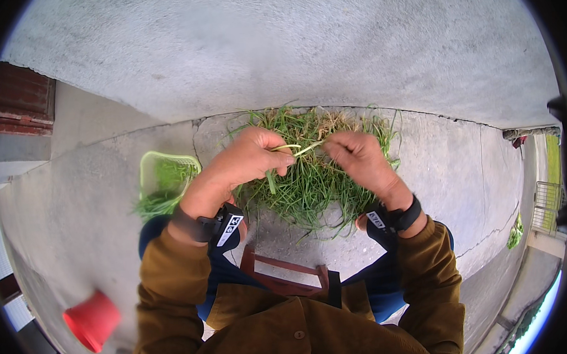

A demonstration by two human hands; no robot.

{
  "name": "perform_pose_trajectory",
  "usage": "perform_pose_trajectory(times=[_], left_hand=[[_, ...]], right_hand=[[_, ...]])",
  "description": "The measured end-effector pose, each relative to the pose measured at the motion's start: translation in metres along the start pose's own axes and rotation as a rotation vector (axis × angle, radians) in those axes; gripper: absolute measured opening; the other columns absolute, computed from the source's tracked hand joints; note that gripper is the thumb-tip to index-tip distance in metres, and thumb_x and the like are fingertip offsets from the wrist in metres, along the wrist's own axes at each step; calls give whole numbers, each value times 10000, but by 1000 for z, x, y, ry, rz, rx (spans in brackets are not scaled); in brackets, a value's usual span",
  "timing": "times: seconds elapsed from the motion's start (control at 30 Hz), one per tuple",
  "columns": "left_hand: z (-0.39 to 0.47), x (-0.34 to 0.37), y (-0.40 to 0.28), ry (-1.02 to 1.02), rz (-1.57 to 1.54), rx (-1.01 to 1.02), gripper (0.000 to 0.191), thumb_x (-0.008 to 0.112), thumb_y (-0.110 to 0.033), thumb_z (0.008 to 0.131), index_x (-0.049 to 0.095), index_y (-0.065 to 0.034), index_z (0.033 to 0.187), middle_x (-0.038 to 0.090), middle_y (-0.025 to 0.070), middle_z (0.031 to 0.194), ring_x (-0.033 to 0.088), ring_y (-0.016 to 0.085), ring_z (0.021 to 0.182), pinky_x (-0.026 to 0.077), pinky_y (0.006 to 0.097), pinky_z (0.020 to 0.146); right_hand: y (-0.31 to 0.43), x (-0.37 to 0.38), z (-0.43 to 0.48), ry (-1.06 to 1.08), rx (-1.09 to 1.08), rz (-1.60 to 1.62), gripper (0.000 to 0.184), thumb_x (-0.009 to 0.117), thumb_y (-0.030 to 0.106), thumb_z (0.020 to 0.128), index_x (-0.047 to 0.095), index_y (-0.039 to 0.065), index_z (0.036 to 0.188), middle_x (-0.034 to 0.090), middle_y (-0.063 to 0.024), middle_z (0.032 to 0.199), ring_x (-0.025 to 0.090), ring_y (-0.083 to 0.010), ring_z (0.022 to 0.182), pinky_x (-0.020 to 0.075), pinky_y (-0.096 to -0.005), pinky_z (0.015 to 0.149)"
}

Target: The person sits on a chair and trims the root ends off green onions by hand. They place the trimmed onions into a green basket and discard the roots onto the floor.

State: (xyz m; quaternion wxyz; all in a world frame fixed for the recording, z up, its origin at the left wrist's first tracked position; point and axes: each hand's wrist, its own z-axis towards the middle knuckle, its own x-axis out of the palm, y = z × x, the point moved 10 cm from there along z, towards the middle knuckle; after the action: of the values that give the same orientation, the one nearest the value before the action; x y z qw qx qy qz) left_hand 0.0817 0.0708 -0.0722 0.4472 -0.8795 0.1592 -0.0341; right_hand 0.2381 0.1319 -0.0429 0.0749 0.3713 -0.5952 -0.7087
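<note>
Above a loose heap of long green leafy stalks (308,190) on the concrete floor, my left hand (258,154) pinches a pale green stalk (306,150) between thumb and fingers. My right hand (354,156) has its fingertips closed on the stalk's other end. A flat green leaf hangs below my left fingers. Dry, brownish roots or leaves (333,121) lie at the heap's far side, behind my right hand. The exact kind of plant cannot be told.
A light green plastic basket (141,177) holding green stalks stands left of the heap. A red plastic bucket (94,319) lies tipped at lower left. A reddish-brown wooden stool (288,268) is between my legs. More greens (515,232) lie far right, near a metal rack (546,206).
</note>
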Motion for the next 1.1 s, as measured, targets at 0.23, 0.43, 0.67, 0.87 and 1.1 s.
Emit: perform_pose_trajectory(times=[0.23, 0.43, 0.67, 0.87, 1.1], left_hand=[[-13, -13, -9, 49, 38, 57, 176, 696, -225, 855, 705, -50, 861, 658, -11, 697, 528, 45, 596, 370, 208, 500], [-17, -15, -6, 45, 3, 8, 165, 679, -236, 852, 708, -75, 834, 665, -9, 709, 542, 69, 648, 394, 249, 565], [-8, -6, -5, 83, -24, 40, 192, 673, -221, 867, 704, -33, 844, 667, 12, 695, 546, 63, 603, 395, 223, 534], [-11, -15, 4, 40, -32, -52, 221, 666, -231, 881, 700, -17, 841, 672, 28, 701, 564, 65, 612, 413, 219, 539], [-1, -16, 5, 10, 122, 83, 279, 662, -265, 901, 711, -4, 986, 691, 21, 791, 583, 68, 779, 453, 231, 705]], right_hand=[[-50, -76, 8, -293, 177, -152, 107, 626, 76, 897, 684, -10, 922, 614, -6, 750, 489, -61, 670, 431, -217, 607], [-16, -44, 11, -140, -20, -74, 286, 590, 71, 882, 625, 36, 1164, 651, -79, 863, 579, -162, 764, 476, -284, 657], [27, 34, -1, 197, -180, 105, 277, 625, 58, 858, 635, 48, 1134, 636, -92, 883, 600, -212, 826, 487, -306, 683], [8, 23, 2, 241, 14, 97, 113, 611, 74, 888, 667, 18, 968, 600, -55, 765, 555, -137, 701, 451, -287, 641], [18, 27, -2, 344, -84, -51, 133, 585, 122, 904, 630, 0, 932, 571, -102, 744, 558, -220, 684, 454, -326, 640]])
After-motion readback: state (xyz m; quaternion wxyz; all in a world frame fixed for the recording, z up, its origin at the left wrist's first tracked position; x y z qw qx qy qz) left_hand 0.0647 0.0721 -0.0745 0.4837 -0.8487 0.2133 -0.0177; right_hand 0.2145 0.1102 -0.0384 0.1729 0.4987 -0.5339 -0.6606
